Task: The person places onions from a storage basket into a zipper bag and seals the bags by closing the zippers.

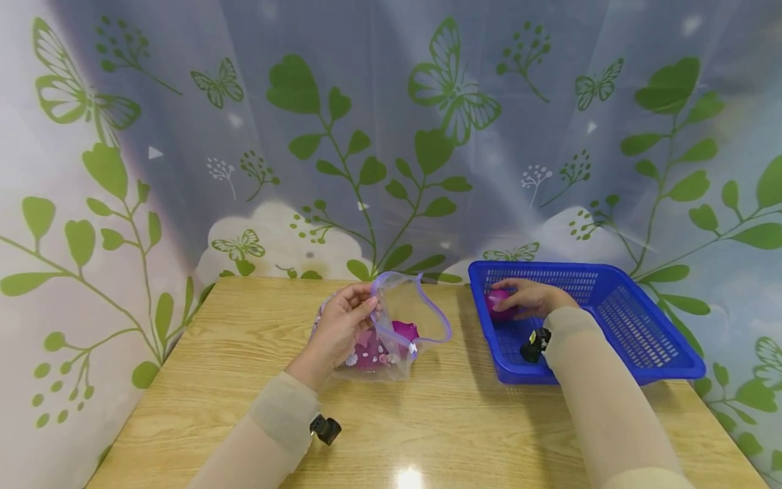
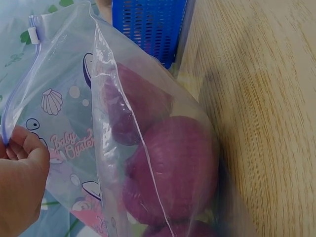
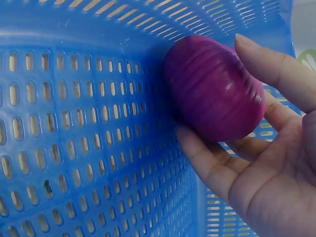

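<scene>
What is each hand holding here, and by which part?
Left hand: the bag, by its zip edge. Right hand: the onion in the basket, by its sides.

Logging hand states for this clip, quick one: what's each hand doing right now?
Left hand: closed, pinching the edge of the clear zip bag.
Right hand: closed, holding a red onion inside the blue basket.

Your left hand (image 1: pixel 341 327) pinches clear bag (image 1: pixel 391 372) near purple-edged mouth; purple items (image 1: pixel 406 331) inside, below and right of that hand. Your right hand (image 1: pixel 530 299), inside blue basket (image 1: pixel 641 333), grips round purple item (image 1: pixel 496 307). Wooden table (image 1: pixel 476 428) beneath both hands; leaf-and-butterfly backdrop (image 1: pixel 379 41) beyond them. Black device (image 1: pixel 326 429) at your left wrist.
</scene>
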{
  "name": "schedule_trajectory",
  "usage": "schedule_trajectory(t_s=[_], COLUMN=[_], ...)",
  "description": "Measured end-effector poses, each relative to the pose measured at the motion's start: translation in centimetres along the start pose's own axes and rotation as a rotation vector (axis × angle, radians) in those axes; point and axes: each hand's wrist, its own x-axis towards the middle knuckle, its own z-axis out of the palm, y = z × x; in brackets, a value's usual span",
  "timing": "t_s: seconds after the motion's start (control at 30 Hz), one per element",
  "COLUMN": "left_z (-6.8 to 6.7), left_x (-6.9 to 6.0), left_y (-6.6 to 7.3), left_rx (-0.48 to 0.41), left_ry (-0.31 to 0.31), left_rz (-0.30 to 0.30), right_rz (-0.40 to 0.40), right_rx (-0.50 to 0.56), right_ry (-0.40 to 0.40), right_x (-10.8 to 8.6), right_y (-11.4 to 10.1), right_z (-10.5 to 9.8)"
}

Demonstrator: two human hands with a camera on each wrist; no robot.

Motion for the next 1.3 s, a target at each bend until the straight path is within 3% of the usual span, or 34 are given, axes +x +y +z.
schedule_trajectory(t_s=[0.27,0.67,1.3], left_z=[0.0,0.0,0.0], left_x=[0.1,0.0,0.0], left_y=[-0.1,-0.1,-0.1], left_rx=[0.009,0.003,0.026], left_ry=[0.001,0.003,-0.012], left_rz=[-0.007,-0.009,-0.007], right_rz=[0.006,-0.054,-0.213], right_rx=[-0.025,-0.030,-0.077], right_ry=[0.003,-0.034,-0.022], right_x=[0.1,-0.4,-4.2], right_y=[0.0,-0.1,-2.9], right_z=[-0.1,-0.6,-2.2])
